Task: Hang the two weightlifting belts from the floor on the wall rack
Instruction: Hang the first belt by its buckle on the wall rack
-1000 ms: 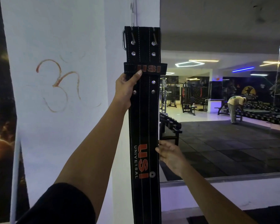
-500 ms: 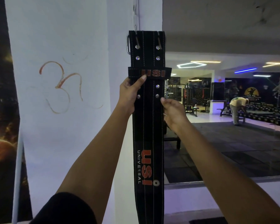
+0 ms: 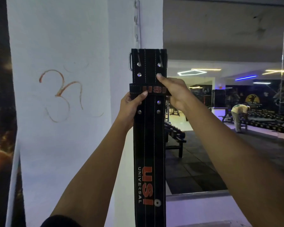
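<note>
You are standing at the white pillar (image 3: 61, 145), holding the black USI weightlifting belt (image 3: 149, 145) upright against its corner, just below the wall rack (image 3: 137, 22) of small hooks. The second belt is not in view. Your left hand (image 3: 129, 108) is gripping the belt's left edge, thumb pressing on the keeper loop (image 3: 138, 89). Your right hand (image 3: 174, 92) is closing around the right edge at that loop, thumb near a rivet (image 3: 139, 74). You are probably lining up the metal buckle (image 3: 130, 61); keep the belt vertical and raise it squarely so the buckle catches a hook.
</note>
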Motion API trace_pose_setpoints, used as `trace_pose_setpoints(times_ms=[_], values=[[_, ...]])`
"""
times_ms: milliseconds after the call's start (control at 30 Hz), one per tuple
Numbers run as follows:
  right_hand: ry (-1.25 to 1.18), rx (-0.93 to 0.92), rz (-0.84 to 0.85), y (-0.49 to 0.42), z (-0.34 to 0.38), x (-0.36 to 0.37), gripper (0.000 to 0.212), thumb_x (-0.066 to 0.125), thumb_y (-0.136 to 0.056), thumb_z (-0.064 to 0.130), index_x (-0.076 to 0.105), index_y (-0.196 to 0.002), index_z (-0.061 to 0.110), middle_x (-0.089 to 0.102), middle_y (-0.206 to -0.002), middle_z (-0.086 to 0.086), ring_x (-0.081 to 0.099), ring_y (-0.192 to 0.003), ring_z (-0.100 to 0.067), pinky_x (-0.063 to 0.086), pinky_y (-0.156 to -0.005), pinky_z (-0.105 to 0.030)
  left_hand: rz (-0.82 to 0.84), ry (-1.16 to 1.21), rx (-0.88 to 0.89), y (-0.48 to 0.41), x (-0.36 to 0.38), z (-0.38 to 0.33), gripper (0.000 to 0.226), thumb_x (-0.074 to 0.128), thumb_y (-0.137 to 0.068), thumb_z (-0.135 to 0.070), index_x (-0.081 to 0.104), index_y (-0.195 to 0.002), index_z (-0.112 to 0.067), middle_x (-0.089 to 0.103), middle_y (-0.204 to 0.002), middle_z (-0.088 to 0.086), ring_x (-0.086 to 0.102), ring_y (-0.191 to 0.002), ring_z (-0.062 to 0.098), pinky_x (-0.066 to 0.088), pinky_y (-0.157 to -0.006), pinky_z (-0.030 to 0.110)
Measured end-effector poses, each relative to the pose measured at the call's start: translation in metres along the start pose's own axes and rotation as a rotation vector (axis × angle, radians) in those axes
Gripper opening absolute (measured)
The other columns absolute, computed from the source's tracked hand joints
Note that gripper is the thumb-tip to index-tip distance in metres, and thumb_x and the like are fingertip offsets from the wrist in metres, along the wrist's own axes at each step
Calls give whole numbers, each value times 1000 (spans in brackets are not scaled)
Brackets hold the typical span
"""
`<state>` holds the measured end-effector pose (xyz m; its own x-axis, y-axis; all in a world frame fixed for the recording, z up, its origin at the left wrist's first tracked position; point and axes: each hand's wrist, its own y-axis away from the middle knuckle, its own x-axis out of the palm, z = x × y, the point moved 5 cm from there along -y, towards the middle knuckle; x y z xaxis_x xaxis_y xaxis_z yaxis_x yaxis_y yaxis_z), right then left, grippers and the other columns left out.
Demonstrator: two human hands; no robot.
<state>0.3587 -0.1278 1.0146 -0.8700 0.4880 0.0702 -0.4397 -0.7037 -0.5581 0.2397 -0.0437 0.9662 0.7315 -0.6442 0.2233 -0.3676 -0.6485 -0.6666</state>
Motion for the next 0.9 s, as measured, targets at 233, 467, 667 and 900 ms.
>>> trace_pose_setpoints(times_ms=[233, 467, 667, 900], values=[[4, 97, -4, -16, 6, -4, 56, 75, -73, 40, 63, -113, 2, 66, -120, -18, 65, -106, -29, 54, -90, -47, 21, -53, -34, 3, -8, 8, 16, 64, -85, -14, 61, -101, -15, 69, -91, 1, 67, -80, 15, 55, -63, 25], [-40, 248, 223, -23, 15, 4, 46, 50, -83, 52, 58, -103, 11, 64, -97, -4, 59, -89, -21, 51, -72, -32, 37, -119, -30, 6, -17, 12, 36, 67, -83, -19, 61, -117, -8, 68, -110, 9, 64, -108, 31, 51, -95, 43], [-55, 364, 111, -33, 10, 0, 68, 35, -81, 69, 64, -99, 11, 69, -98, -7, 66, -93, -20, 51, -86, -36, 51, -161, -47, 9, -21, 18, 40, 70, -76, -25, 63, -112, -10, 69, -109, 10, 63, -107, 34, 46, -100, 48], [-128, 235, -171, -39, 5, 10, 18, 45, -83, 36, 56, -88, 22, 54, -91, -3, 49, -78, -22, 42, -68, -30, 146, -167, -103, 13, -9, 18, 31, 63, -87, -15, 57, -117, -9, 68, -105, 6, 65, -94, 22, 55, -76, 31]])
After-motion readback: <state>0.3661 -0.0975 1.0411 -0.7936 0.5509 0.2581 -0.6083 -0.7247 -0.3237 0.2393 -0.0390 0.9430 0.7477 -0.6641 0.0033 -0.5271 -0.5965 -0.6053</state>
